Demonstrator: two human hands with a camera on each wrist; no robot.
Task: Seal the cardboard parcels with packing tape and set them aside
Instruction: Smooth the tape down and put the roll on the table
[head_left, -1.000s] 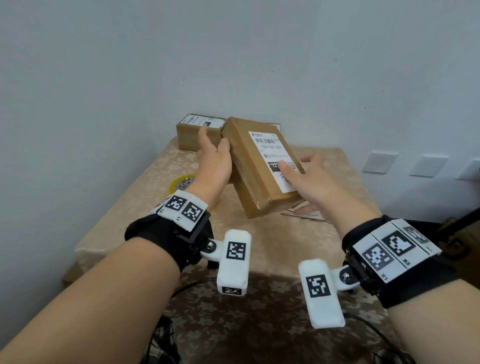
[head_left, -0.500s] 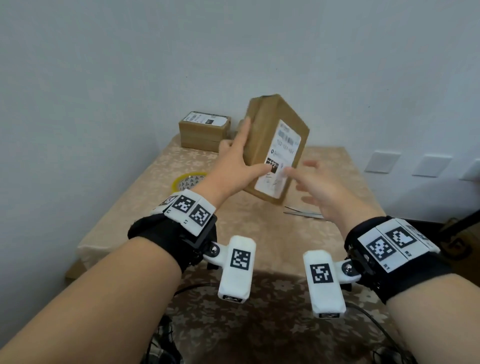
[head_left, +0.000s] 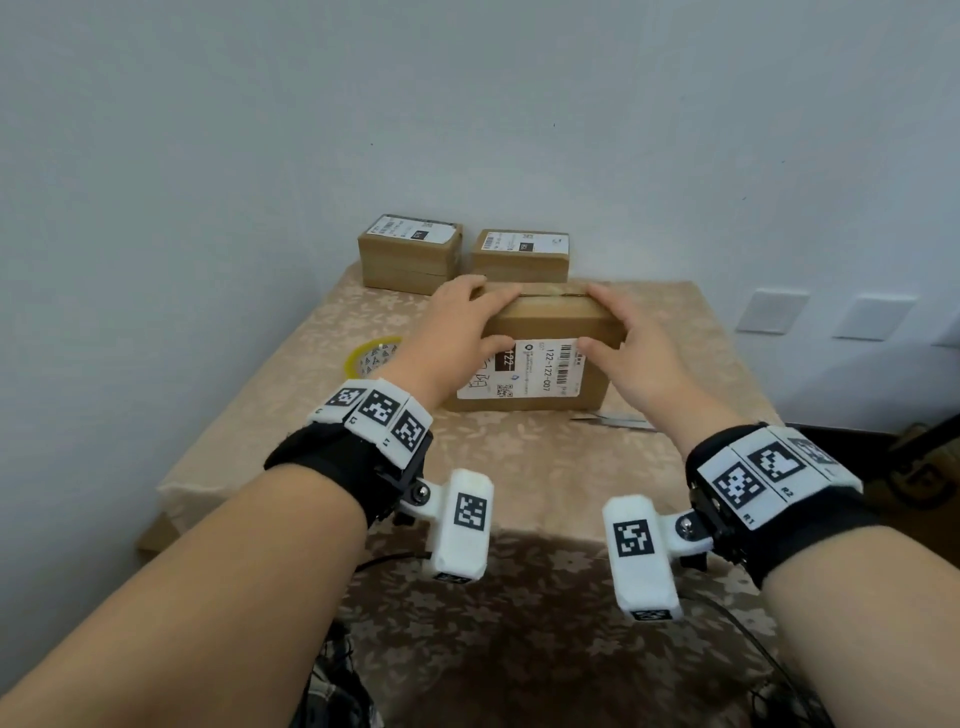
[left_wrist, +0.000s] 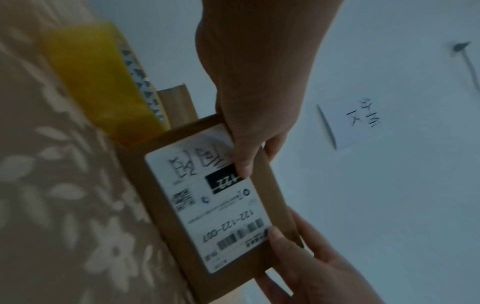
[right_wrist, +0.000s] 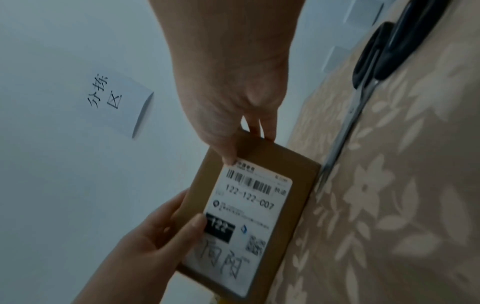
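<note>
Brown cardboard parcel with white shipping label (head_left: 540, 364) stands on edge mid-table on the beige floral tablecloth (head_left: 519, 467), label toward the near edge. Left hand (head_left: 457, 327) and right hand (head_left: 628, 343) each clasp a top corner — fingers over the top, thumbs on the label face. Top seam looks untaped.

Step judged: positioning for sealing. Next needs one hand freed for the yellow tape roll (head_left: 371, 356) by the left edge; black-handled scissors (right_wrist: 374, 67) lie right of the parcel. Two labelled parcels (head_left: 410, 254) sit at the far edge.

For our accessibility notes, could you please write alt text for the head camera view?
Both hands, left hand and right hand, grip a labelled cardboard parcel standing on a patterned table. Two more parcels sit behind, a yellow tape roll lies left.
</note>
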